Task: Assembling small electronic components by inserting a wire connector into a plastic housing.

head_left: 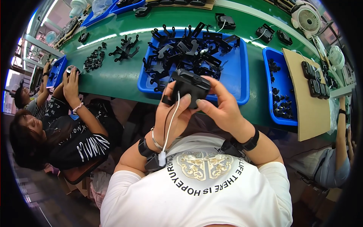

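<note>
Both my hands hold a black boxy device (pixel 190 86) in front of my chest, just over the near edge of the blue tray (pixel 244 75). My left hand (pixel 168 119) grips it from the left and below, its thumb on the near face. My right hand (pixel 226 109) has its fingers round the right side and its thumb at the lower corner. A white cable (pixel 171 128) runs from the device down over my left wrist to a white connector plug (pixel 162 158). Black brackets (pixel 185 49) lie heaped in the tray beyond my hands.
Loose brackets (pixel 124 48) and small black parts (pixel 94 58) lie on the green table (pixel 109 77) at left. A second blue tray (pixel 267 72) and a cardboard sheet (pixel 302 121) with black devices are at right. A co-worker's hand (pixel 70 85) is at left. A fan (pixel 308 19) stands far right.
</note>
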